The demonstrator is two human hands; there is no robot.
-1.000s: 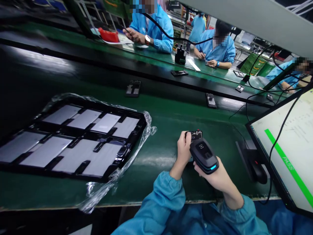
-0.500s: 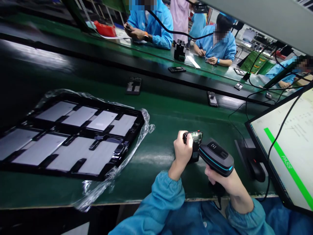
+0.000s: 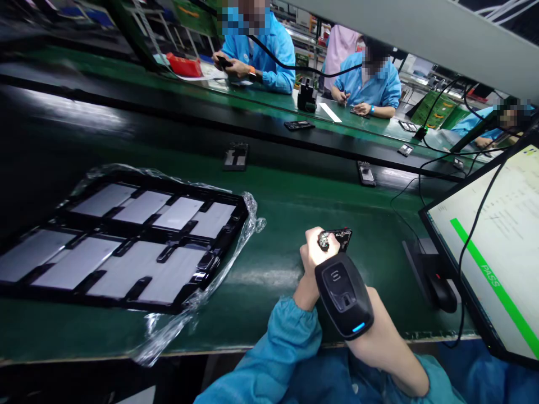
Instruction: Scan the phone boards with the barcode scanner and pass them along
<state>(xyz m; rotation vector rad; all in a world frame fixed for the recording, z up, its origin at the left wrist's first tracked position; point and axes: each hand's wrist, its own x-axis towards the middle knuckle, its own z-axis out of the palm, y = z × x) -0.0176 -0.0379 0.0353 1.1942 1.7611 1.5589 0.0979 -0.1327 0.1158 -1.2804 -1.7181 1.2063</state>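
Note:
My left hand [image 3: 314, 252] grips an opened phone body [image 3: 343, 238] by its near left side, with circuit parts showing along its top. Light falls on the fingers and the parts beside them. In my right hand [image 3: 370, 322] is a black barcode scanner [image 3: 343, 297], its head tipped toward the phone and a blue light glowing at its rear. The scanner hides most of the right hand's fingers and the lower part of the phone.
Left lies a black tray [image 3: 138, 286] of flat grey batteries in clear plastic wrap [image 3: 250, 210]. A monitor [image 3: 484, 241] reading PASS and a mouse [image 3: 440, 289] stand right. Phone bodies [image 3: 236, 156] lie toward the back. Co-workers in blue [image 3: 273, 53] sit across the bench.
The scanner has swung left and turned, now in front of my left wrist. The phone has tilted in my left hand, showing less of its face. The view has shifted slightly.

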